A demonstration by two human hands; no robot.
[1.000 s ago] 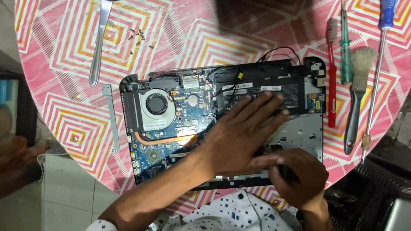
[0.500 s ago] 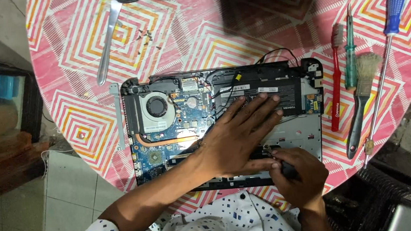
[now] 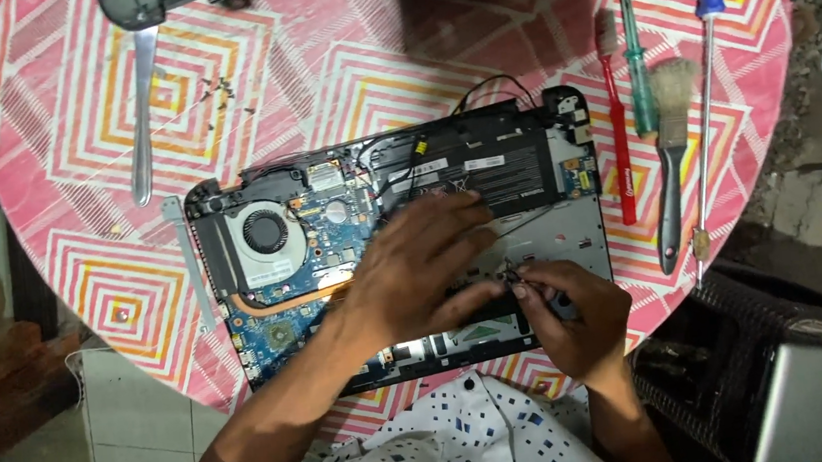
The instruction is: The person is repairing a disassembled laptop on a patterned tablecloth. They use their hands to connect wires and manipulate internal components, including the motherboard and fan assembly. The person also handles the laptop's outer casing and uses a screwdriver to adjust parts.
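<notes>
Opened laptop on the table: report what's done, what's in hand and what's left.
Done: the laptop lies with its bottom cover off, fan and board exposed, and loose screws sit apart on the tablecloth. In hand: the left hand rests flat on the internals while the right hand pinches a small part at the lower edge. Left: battery and board remain in the case.

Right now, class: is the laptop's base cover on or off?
Off: the laptop lies with its fan, blue circuit board and battery exposed.
</notes>
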